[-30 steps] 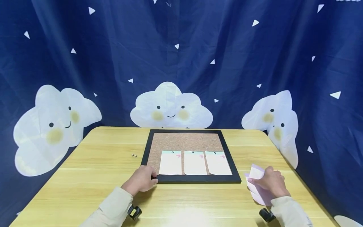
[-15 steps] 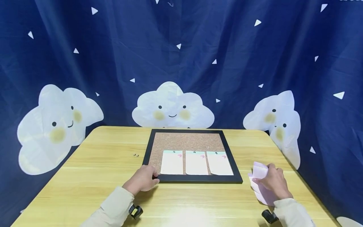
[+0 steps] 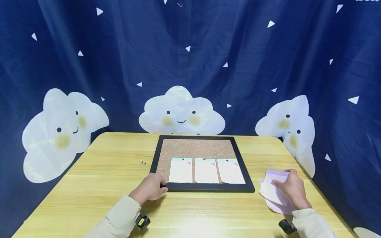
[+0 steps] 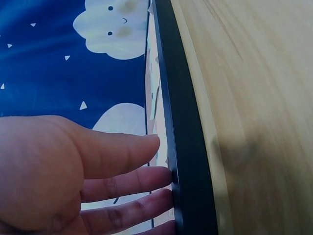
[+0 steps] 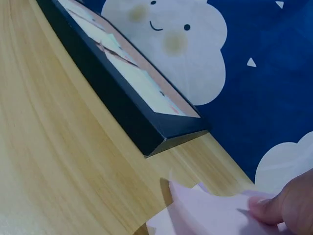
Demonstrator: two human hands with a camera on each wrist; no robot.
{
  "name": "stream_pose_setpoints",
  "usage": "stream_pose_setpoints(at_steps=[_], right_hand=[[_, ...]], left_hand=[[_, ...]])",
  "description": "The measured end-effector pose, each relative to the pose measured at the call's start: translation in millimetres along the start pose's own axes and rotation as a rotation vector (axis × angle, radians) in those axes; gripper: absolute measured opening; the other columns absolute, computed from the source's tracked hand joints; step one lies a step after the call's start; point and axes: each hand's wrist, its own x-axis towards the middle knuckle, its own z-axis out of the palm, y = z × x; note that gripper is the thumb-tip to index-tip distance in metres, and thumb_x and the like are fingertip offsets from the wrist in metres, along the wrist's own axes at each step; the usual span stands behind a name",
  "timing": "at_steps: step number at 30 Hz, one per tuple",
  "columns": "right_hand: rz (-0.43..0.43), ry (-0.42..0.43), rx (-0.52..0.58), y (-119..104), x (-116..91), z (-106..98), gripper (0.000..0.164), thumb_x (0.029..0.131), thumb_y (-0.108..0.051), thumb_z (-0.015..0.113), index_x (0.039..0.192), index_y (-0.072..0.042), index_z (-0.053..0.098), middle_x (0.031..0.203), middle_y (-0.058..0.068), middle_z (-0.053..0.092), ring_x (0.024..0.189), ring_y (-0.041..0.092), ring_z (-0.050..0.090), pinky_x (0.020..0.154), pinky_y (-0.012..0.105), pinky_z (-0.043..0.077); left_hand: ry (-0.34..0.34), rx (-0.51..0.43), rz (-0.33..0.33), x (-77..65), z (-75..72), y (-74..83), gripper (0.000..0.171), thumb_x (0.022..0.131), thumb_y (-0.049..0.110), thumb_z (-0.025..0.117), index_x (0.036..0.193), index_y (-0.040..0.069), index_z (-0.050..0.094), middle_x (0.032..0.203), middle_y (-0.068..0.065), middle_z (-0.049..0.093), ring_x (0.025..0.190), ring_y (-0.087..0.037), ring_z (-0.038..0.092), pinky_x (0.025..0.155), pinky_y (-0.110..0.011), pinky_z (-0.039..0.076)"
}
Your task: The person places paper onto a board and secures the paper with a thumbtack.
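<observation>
My left hand (image 3: 150, 187) rests at the near left corner of a black-framed cork board (image 3: 208, 187). In the left wrist view its fairly straight fingers (image 4: 132, 181) touch the frame, thumb held apart. On the right of the table, my right hand (image 3: 293, 188) pinches a pale lilac-topped sheet of note paper (image 3: 275, 188) between thumb and fingers. Beneath that sheet shows another lilac sheet (image 3: 279, 208) on the table. The right wrist view has the thumb (image 5: 266, 208) on top of the paper; the other fingers are mostly hidden.
Three white notes with green tops, the middle one (image 3: 206, 171) among them, are pinned in a row on the board. Two small shiny pins (image 3: 143, 162) lie left of it. A dark blue cloud curtain (image 3: 184, 66) hangs behind the wooden table (image 3: 98, 172).
My right hand has shifted slightly right and turned, and the top lilac sheet has come apart from the one beneath it and flattened out. The left hand has stayed on the board's corner.
</observation>
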Motion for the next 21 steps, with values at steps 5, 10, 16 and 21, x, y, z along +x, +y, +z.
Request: stream_pose_setpoints(at_steps=[5,10,16,21], right_hand=[[-0.002,-0.021,0.055,0.4,2.2,1.7,0.058,0.088,-0.009,0.059,0.132,0.013,0.029,0.117,0.047,0.045,0.102,0.057,0.049,0.083,0.061,0.045],[0.006,-0.036,0.098,-1.4,3.7,3.4,0.068,0.087,-0.008,0.058,0.141,0.013,0.021,0.121,0.047,0.044,0.103,0.055,0.05,0.082,0.058,0.046],[-0.016,0.091,0.127,-1.1,1.3,4.8,0.057,0.087,-0.02,0.07,0.125,0.013,0.042,0.111,0.035,0.06,0.096,0.046,0.057,0.072,0.044,0.047],[0.01,0.168,0.135,-1.5,0.9,3.9,0.045,0.091,-0.026,0.066,0.114,0.008,0.047,0.104,0.034,0.062,0.093,0.047,0.057,0.071,0.047,0.043]], left_hand=[[0.0,-0.002,-0.008,0.5,-0.8,0.3,0.016,0.086,0.013,0.074,0.096,0.001,0.073,0.1,-0.012,0.068,0.089,-0.023,0.062,0.079,-0.042,0.054],[0.003,-0.008,-0.012,0.0,-0.7,-0.4,0.014,0.085,0.012,0.074,0.094,0.001,0.073,0.098,-0.011,0.067,0.078,-0.019,0.057,0.072,-0.038,0.053],[0.009,-0.007,-0.004,-0.6,-0.9,-0.4,0.015,0.085,0.013,0.074,0.093,0.001,0.073,0.098,-0.011,0.067,0.08,-0.019,0.058,0.073,-0.039,0.053],[0.002,-0.01,-0.008,0.8,-0.4,-0.6,0.013,0.086,0.013,0.074,0.092,0.002,0.073,0.097,-0.009,0.066,0.077,-0.018,0.055,0.07,-0.037,0.051]])
